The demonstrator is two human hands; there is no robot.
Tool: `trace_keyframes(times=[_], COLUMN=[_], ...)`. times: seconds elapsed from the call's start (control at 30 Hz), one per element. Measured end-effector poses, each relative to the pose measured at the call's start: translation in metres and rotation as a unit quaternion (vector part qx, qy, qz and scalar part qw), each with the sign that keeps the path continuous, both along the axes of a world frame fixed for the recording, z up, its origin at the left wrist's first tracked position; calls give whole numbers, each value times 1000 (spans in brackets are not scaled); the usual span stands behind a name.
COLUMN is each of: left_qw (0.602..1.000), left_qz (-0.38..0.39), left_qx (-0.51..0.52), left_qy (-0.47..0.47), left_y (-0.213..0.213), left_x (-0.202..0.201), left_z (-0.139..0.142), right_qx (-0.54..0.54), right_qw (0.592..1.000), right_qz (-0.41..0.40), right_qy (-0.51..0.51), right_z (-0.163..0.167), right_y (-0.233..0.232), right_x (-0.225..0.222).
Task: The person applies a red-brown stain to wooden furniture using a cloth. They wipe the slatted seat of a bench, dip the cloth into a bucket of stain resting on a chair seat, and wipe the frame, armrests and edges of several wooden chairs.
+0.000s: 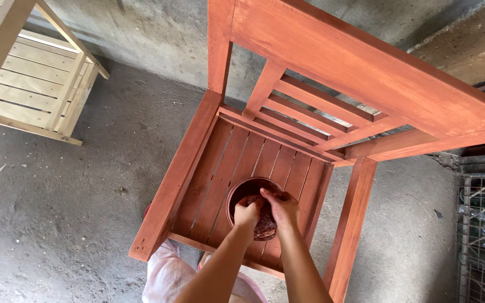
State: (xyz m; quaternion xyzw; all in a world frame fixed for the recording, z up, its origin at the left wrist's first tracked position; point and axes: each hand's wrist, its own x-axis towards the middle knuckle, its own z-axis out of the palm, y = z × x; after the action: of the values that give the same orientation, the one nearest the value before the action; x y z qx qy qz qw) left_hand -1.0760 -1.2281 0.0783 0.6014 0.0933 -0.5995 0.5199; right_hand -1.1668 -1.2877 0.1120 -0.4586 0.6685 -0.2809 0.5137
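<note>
Red-brown bowl [252, 191] on slatted shelf [220, 168], both hands' grip inside

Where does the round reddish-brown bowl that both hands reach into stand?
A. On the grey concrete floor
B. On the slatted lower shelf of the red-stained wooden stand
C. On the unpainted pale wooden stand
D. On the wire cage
B: the round reddish-brown bowl sits on the slatted lower shelf of the red-stained wooden stand, with the left hand and right hand in it.
</note>
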Motion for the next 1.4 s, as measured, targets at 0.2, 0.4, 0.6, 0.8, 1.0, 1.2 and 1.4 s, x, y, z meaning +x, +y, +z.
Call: trace_keyframes(times=[0.2, 0.4, 0.6, 0.8, 1.0, 1.2, 1.4], left_qw=[994, 993, 991, 984, 987, 973, 948], left_qz=[71, 73, 44, 10, -35, -48, -56], left_qx=[70, 72, 80, 84, 90, 75, 73], left_qy=[53, 66, 100, 157, 128, 212, 306], left_y=[0, -8, -10, -16, -19, -21, -17], left_x=[3, 2, 3, 3, 5, 17, 29], left_z=[3, -13, -13, -13, -16, 27, 62], right_qx=[52, 23, -288, -323, -318, -339, -349], right_qw=[975, 966, 945, 928, 925, 916, 912], right_qz=[27, 73, 140, 183, 192, 208, 214], right_qy=[213, 248, 69, 29, 84, 47, 40], right_z=[-17, 23, 40, 46, 41, 35, 39], right_y=[-3, 0, 2, 0, -1, -5, -4], right_x=[6, 22, 22, 20, 18, 10, -2])
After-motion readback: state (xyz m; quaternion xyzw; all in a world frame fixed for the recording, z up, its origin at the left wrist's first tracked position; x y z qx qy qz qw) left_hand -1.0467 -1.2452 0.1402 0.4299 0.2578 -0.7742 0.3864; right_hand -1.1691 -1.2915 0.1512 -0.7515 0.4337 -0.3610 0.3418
